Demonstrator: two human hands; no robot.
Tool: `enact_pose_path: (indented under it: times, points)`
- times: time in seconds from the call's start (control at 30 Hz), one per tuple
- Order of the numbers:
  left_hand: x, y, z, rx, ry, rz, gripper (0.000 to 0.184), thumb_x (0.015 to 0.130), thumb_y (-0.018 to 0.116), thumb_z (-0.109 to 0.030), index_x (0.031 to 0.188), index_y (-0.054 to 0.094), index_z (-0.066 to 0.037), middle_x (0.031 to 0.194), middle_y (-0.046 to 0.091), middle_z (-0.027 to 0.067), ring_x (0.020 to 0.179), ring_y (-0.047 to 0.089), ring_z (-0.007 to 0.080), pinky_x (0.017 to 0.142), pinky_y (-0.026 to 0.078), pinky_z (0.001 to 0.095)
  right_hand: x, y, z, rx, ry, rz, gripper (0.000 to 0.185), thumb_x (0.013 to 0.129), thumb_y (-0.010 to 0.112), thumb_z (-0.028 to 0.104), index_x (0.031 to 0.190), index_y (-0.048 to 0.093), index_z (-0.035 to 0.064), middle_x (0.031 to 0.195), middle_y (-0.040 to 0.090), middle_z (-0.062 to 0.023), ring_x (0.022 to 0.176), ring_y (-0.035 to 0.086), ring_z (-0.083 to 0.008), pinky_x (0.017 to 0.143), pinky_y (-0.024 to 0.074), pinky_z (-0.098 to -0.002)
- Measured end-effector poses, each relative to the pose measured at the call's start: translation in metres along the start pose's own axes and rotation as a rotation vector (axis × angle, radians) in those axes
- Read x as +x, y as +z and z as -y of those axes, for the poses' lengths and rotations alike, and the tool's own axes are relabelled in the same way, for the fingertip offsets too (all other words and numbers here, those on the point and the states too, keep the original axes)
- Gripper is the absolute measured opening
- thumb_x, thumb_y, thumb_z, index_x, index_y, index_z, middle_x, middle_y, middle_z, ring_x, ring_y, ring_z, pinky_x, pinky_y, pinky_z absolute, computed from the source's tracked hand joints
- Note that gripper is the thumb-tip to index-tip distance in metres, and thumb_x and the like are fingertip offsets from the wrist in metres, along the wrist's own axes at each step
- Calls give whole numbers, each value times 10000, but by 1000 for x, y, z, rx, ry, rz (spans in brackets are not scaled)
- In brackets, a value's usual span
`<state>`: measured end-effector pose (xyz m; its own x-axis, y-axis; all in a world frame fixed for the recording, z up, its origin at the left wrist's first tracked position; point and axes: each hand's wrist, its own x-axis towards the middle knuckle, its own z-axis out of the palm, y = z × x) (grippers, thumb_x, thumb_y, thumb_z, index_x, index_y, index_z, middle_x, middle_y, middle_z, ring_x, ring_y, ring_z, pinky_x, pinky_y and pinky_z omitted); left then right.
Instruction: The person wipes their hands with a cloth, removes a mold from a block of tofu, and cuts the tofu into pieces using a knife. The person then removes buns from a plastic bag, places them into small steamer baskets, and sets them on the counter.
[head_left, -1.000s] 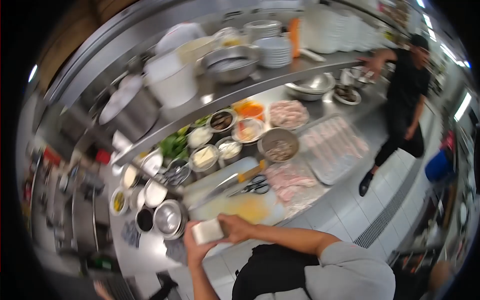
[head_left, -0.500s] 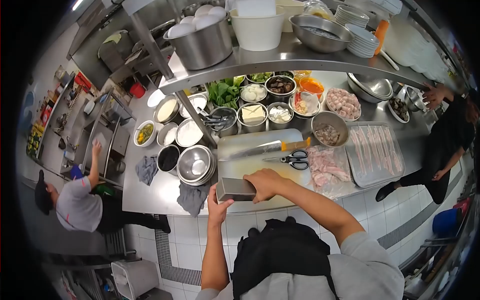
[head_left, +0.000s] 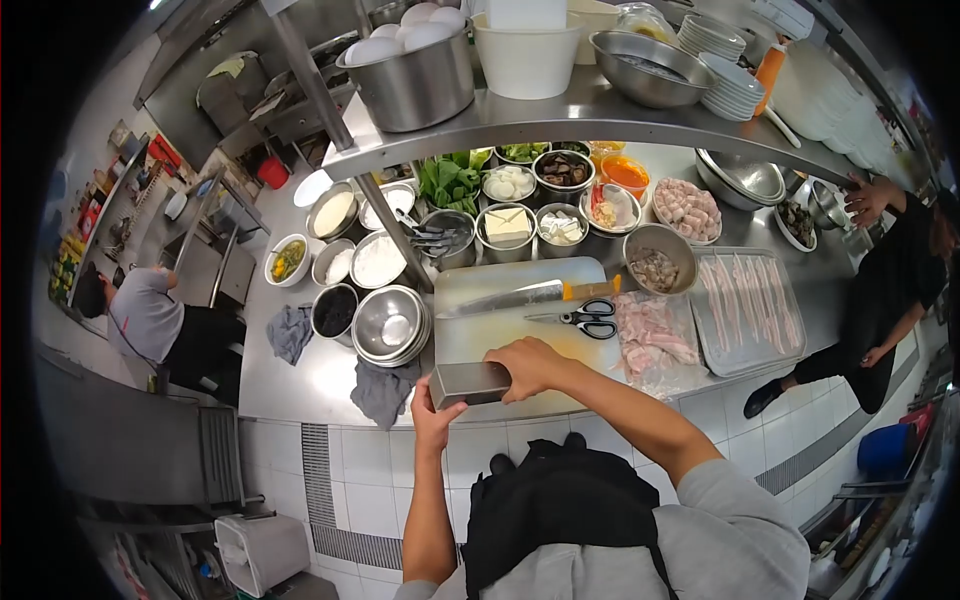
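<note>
A grey rectangular metal box (head_left: 470,384) is held between both hands at the counter's front edge. My left hand (head_left: 434,412) grips its left end, with the thumb along the lower side. My right hand (head_left: 527,368) grips its right end, fingers bent over the corner. Just beyond, a white cutting board (head_left: 480,335) carries a large knife (head_left: 520,298) with a yellow handle and black-handled scissors (head_left: 596,318). Nested steel bowls (head_left: 388,322) and a grey cloth (head_left: 385,392) are to the left of the board. Raw meat (head_left: 655,335) lies on plastic at its right.
Steel containers with tofu (head_left: 507,226), greens (head_left: 452,182) and other ingredients line the back. A tray of meat strips (head_left: 750,310) is at the right. An overhead shelf (head_left: 560,125) holds a pot of eggs (head_left: 408,85). One person (head_left: 150,320) is at left, another (head_left: 880,290) at right.
The view has swung and steadied since the first frame. The box, first turned with a pale face up, is now level and grey. The person at left has moved farther back.
</note>
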<state>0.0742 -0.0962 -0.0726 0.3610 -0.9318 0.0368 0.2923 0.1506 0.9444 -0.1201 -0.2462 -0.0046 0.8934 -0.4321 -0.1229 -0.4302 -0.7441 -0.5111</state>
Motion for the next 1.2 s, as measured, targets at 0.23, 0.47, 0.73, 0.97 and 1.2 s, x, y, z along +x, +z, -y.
enact_pose_path:
  times: [0.23,0.47,0.73,0.97,1.2]
  points:
    - [0,29,-13,66,178,-95,829,616,914,-53,1317,472,-35,1198,573,67,1094,576,193,937,490,317,-21,-8,6,217,12,-119,671,586,858,325,1172,622,100,1020,697,-139,942,664,-353,806,521,-439]
    - [-8,25,31,147,-108,29,683,673,885,-78,1260,546,3,1162,638,76,1064,609,201,925,492,333,-34,16,1,423,-52,-341,752,592,885,330,1221,591,40,1095,669,-178,1015,660,-338,877,520,-392]
    - [-4,10,26,-232,34,21,725,679,755,72,1343,471,2,1277,566,125,1196,547,270,1057,424,398,-44,-18,25,327,-102,-311,808,602,875,312,1314,562,92,1098,678,-175,1011,645,-381,870,503,-439]
    - [1,16,56,-295,-19,-148,715,727,733,35,1379,444,-15,1316,548,103,1206,532,260,1079,396,398,-36,53,-28,373,104,-144,827,608,872,333,1324,538,91,1037,666,-148,1004,633,-362,844,493,-450]
    - [1,2,42,-302,29,-69,702,741,740,11,1377,444,-13,1320,549,94,1197,535,264,1079,387,400,-43,30,-19,342,-43,-288,828,583,892,361,1283,555,74,1127,646,-162,1040,623,-360,867,493,-447]
